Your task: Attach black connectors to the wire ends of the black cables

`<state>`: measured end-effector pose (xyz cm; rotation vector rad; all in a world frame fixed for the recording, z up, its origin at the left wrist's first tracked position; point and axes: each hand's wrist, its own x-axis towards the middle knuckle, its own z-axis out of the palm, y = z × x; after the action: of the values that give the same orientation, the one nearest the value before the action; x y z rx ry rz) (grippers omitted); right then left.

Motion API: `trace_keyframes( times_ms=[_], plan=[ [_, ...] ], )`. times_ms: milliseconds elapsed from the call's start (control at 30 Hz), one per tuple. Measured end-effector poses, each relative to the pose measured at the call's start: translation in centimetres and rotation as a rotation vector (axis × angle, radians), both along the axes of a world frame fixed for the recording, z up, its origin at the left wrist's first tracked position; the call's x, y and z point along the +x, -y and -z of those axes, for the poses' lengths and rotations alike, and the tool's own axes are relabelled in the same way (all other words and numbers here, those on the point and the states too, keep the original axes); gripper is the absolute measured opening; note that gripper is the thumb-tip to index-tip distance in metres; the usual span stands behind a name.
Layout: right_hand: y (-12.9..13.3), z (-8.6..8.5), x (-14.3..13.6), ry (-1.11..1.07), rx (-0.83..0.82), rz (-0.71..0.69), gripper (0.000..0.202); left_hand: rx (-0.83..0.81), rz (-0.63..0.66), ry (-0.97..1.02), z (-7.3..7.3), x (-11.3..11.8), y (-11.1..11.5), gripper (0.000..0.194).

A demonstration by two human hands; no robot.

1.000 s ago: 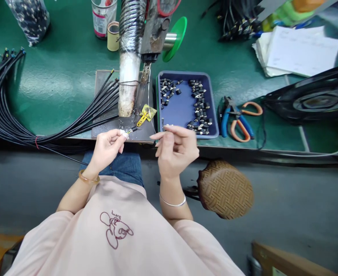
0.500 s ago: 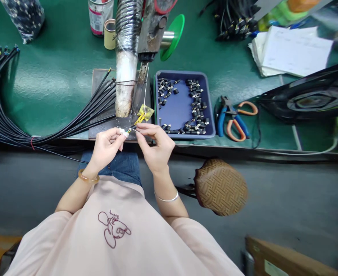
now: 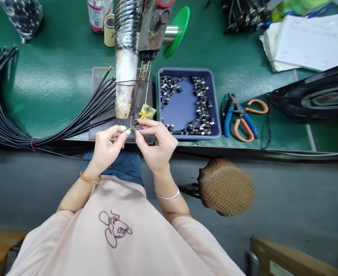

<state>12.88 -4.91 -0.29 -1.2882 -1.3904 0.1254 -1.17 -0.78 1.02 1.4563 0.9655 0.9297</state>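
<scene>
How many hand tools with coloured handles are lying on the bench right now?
2: blue-handled pliers and orange-handled cutters, crossed over each other right of the blue tray. More may be hidden beyond the frame.

Bench mat (image 3: 56,76), upper frame: dark green. Cable bundle (image 3: 2,115), left: black, one red tie. Tray (image 3: 186,107), centre: navy blue; connectors (image 3: 199,103) inside black. Pliers (image 3: 240,119), right of tray: blue and orange handles. Spool (image 3: 178,30), top centre: bright green. Stool seat (image 3: 226,188), lower right: brown woven pattern. Shirt (image 3: 123,245), bottom: pale pink, maroon line drawing.
</scene>
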Motion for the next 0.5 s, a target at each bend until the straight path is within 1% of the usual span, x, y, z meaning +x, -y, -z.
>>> trace_keyframes(
  times_ms=[267, 500],
  plan=[
    [0.26, 0.59, 0.11, -0.009, -0.009, -0.025, 0.014, -0.009, 0.026, -0.091, 0.09, -0.29, -0.03, 0.023],
    [0.48, 0.68, 0.13, -0.009, -0.005, -0.03, 0.014, 0.022, 0.043, -0.12, 0.04, -0.43, 0.15, 0.023]
  ],
)
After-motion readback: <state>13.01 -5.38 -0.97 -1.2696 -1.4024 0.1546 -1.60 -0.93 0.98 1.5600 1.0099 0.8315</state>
